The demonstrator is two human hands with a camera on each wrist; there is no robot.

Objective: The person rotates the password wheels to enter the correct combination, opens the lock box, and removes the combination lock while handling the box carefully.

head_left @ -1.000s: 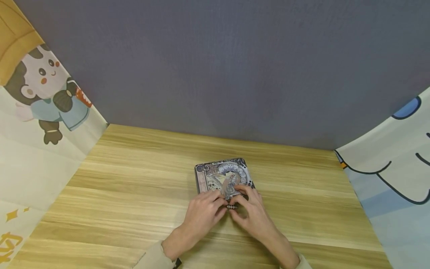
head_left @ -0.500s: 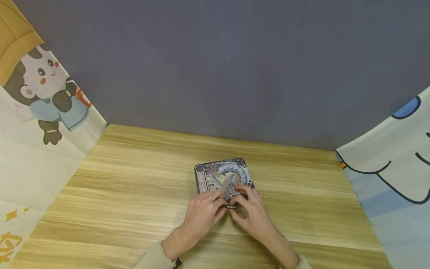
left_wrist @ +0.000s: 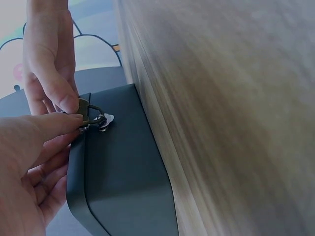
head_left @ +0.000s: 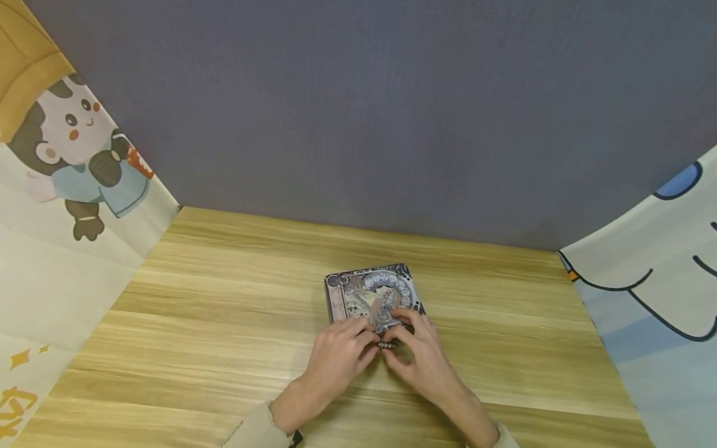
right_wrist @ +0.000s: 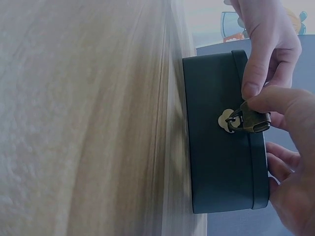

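"Padlock first: where is it hanging?"

"On the front of a dark box. Its shackle is passing by a small metal loop on a pale, rounded plate. Whether it is locking shut, I can't tell."

"And who is holding it?"

"Both sides at once. The left hand is pinching it, thumb and bent fingers drawing close together. The right hand is gripping it from the other side, with its thumb lying over the brassy body and its other fingers curling in towards the lid. Neither is opening wide."

"What is the lid showing?"

"Grey rings and gear-like shapes. It is sitting down on the box, slightly askew to us."

"And what is the box resting on?"

"A wood-grained desk, near the middle. Pale sleeves are reaching in from the near edge."

"Beyond that?"

"A plain grey panel is standing behind. A cartoon figure in blue is decorating the left sheet, and black outlines are curving across the right sheet."
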